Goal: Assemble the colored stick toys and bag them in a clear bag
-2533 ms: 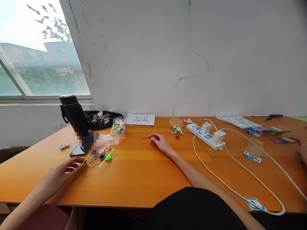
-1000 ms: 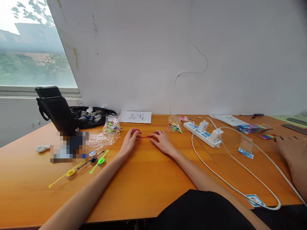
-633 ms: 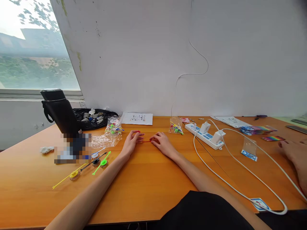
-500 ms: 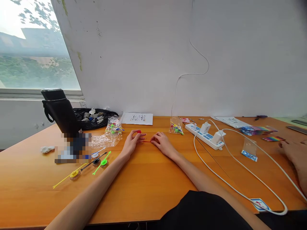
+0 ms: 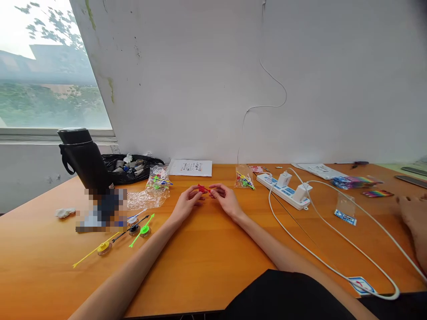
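Both hands meet over a small red piece at the middle of the worktop.

Head view: the left hand [image 5: 186, 205] and right hand [image 5: 226, 199] pinch the red piece [image 5: 202, 189] between their fingertips, each grip closed on it, just above the orange worktop [image 5: 207, 258]. Left of the red piece lie a clear bag [image 5: 154, 189], spinning tops [image 5: 133, 227] and a black bottle [image 5: 85, 160]. Right of it sit a small parts bag [image 5: 244, 177] and a power strip [image 5: 284, 187] with its white cable [image 5: 333, 266]. Another person's hand [image 5: 413, 218] rests far right.
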### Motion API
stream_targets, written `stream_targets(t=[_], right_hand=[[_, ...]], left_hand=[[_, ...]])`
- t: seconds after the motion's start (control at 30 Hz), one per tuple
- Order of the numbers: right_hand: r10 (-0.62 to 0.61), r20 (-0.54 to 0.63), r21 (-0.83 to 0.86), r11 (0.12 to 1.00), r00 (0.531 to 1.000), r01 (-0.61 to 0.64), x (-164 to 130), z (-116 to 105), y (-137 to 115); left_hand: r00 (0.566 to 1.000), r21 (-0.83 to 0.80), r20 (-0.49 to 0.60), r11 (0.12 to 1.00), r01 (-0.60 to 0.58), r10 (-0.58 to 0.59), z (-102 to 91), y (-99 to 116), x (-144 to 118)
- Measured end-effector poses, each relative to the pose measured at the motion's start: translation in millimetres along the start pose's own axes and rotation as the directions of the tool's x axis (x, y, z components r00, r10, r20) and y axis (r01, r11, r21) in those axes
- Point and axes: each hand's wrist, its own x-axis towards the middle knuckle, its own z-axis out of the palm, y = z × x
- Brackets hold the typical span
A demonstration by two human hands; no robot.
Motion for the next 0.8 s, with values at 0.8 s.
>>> stream_targets(t=[0.8], right_hand=[[-0.007,0.037,-0.194,0.981,0.999,0.014,-9.5,10.5,-7.4]], left_hand=[[0.993,0.097,0.114,0.995,-0.015,0.004,1.4,7.3,-6.4]])
